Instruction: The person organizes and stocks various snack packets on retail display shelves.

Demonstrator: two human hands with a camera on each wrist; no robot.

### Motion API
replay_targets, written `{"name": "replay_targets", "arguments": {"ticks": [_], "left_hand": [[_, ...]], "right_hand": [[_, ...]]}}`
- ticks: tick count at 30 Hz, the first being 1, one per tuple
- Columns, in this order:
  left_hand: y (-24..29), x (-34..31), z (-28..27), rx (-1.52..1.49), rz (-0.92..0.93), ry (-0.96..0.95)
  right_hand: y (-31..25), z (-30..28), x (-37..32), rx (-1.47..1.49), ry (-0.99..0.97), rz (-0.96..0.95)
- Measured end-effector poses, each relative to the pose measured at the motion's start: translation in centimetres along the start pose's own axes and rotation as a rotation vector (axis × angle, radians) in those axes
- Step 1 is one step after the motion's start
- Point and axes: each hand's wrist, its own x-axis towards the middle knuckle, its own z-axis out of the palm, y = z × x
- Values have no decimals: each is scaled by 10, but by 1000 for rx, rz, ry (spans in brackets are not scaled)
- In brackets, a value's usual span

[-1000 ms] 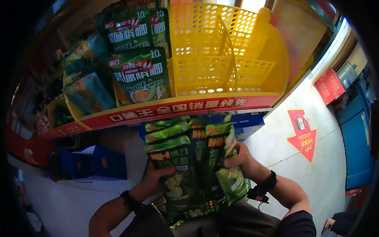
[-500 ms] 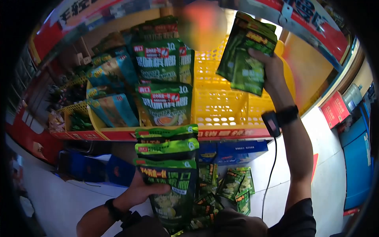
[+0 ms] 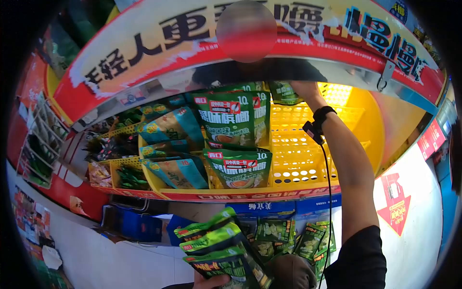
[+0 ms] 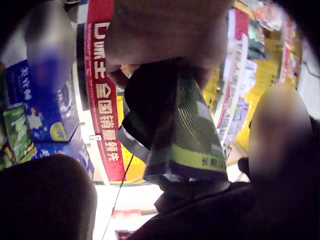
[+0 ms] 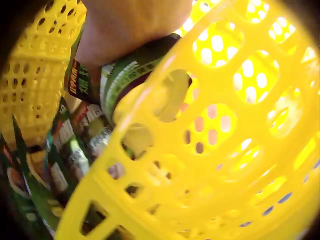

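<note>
At the bottom of the head view my left hand grips a small stack of green snack pouches, thumb across the front one. In the left wrist view the same hand is above the dark undersides of these pouches. My right hand reaches into the upper back of a yellow perforated rack, partly hidden by the sign's lower edge. It holds green pouches beside a row of standing green pouches. The right wrist view shows this hand over a bent pouch, behind a yellow divider.
A curved red and white sign overhangs the rack. Blue pouches fill its left section. More green pouches lie below, by blue boxes. A black cable hangs from the right wrist.
My right hand has parted from the left with some pouches and carried them up into the rack's back. The left hand keeps its stack, now lower in view as the head view tilts up.
</note>
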Motion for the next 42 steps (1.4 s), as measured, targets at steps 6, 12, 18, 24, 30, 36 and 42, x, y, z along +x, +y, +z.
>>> {"name": "replay_targets", "arguments": {"ticks": [6, 12, 18, 24, 30, 36, 42], "left_hand": [[28, -4, 5, 106, -22, -144], [42, 19, 29, 19, 36, -4], [42, 14, 26, 11, 65, -91], [45, 16, 36, 76, 56, -92], [42, 29, 45, 104, -29, -171], [35, 31, 56, 116, 23, -162], [37, 29, 66, 90, 30, -135]], "right_hand": [[4, 0, -8, 212, -104, 258], [-7, -20, -37, 488, -395, 366], [-10, -30, -33, 398, -579, 453], [-11, -30, -16, 547, -527, 636], [-39, -22, -19, 620, -275, 611], [-38, 2, -14, 697, -144, 866], [-38, -18, -12, 628, -444, 863]]}}
